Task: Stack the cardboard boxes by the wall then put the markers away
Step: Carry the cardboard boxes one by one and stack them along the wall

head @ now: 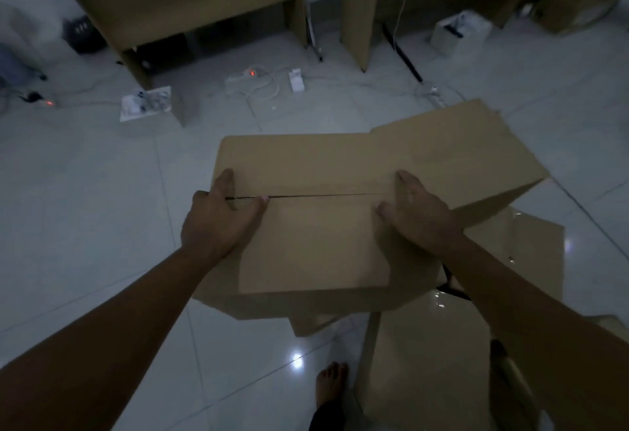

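Both hands on the top cardboard box (316, 212), centre frame, resting on other boxes (476, 294) above the tiled floor (102, 209). Left hand (218, 216) clamps the left edge, thumb at the flap seam. Right hand (418, 212) lies flat on the right side, fingers spread on the lid. No markers visible. Bare foot (332, 386) below.

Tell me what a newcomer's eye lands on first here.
First, the big cardboard box at centre, with the left hand and right hand pressed on its closed top flaps. Then more flattened cardboard on the glossy tiled floor lower right, and a power strip with tangled cables beyond.
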